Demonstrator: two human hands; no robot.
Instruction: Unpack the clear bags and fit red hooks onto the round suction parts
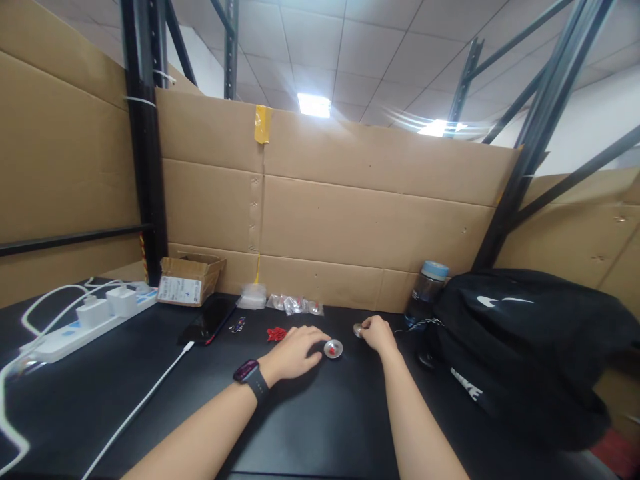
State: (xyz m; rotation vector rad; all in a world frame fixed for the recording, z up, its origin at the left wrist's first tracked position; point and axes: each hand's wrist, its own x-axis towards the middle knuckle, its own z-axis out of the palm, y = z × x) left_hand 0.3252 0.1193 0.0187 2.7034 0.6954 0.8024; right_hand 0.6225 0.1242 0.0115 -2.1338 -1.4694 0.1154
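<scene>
Two bare hands work at the middle of a black bench (pixel 320 417), seen from above. The left hand (pixel 294 352), with a dark watch (pixel 251 379) at its wrist, is palm down and partly open, its fingers loosely curved and its thumb apart; it curves around the left side of a small round dish (pixel 333 349) that lies on the bench and contains a red piece (pixel 333 350). Whether its fingertips touch the rim cannot be told. The right hand (pixel 379 334) is nearly closed, its fingertips pinching the right edge of a disc (pixel 357 330), situated to the right of the dish and slightly farther back. A heap of red pieces (pixel 276 334) lies just beyond the left hand. Behind it, near the cardboard wall (pixel 330 220), is a row of clear packets (pixel 296 305), with a plastic stack (pixel 252 297) at its left end. Farther left are small metal items (pixel 239 325), a phone (pixel 209 320), an open box (pixel 184 281) and a power strip (pixel 65 339); at right, a bottle (pixel 424 293) stands beside a black bag (pixel 525 347).
</scene>
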